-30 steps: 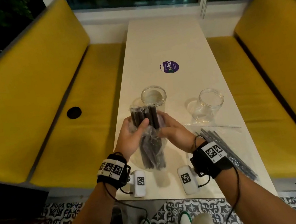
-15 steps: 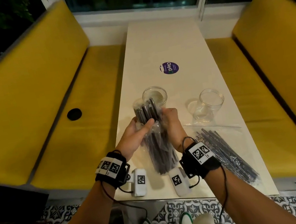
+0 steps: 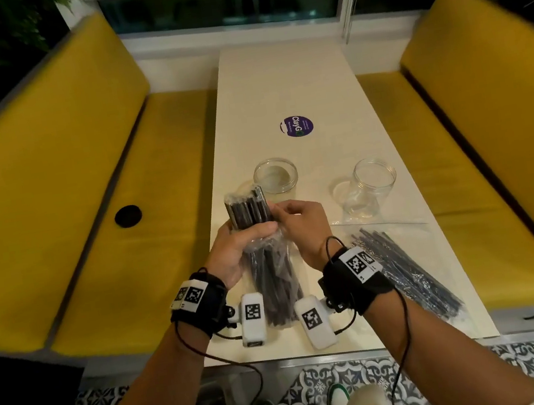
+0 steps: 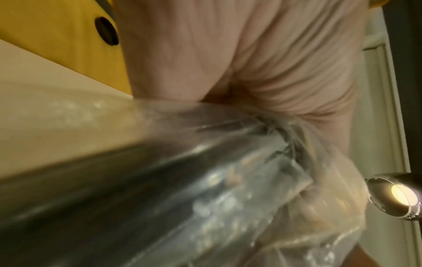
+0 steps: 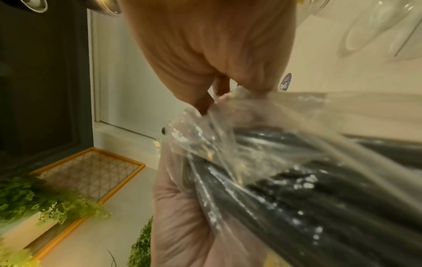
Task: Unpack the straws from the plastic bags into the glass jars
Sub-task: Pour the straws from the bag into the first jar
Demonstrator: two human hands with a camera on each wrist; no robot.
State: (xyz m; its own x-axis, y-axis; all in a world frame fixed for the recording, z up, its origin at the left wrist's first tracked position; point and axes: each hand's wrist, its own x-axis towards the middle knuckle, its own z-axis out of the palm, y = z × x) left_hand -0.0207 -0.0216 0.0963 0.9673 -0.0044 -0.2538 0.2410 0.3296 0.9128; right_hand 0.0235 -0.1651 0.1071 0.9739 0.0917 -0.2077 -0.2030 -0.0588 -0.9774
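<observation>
Black straws [image 3: 248, 209] stick out of the clear bag [image 3: 274, 270] that both hands hold upright over the worktop [image 3: 280, 89]: left hand [image 3: 236, 252] wrapped round the bundle, right hand [image 3: 302, 226] pinching what looks like the bag's edge. Just behind stands a jar [image 3: 275, 177]; a second jar [image 3: 369, 188] is to the right, with another bag of straws [image 3: 407, 268] lying near it

Your forearms bare, no sleeves. Black strap on your left wrist [image 3: 200, 300], white tag with black square code on top. Same black strap on your right wrist [image 3: 356, 275]. White camera pod [image 3: 252, 319] under each wrist, coded too. Thin black cables trail back along both arms.
</observation>
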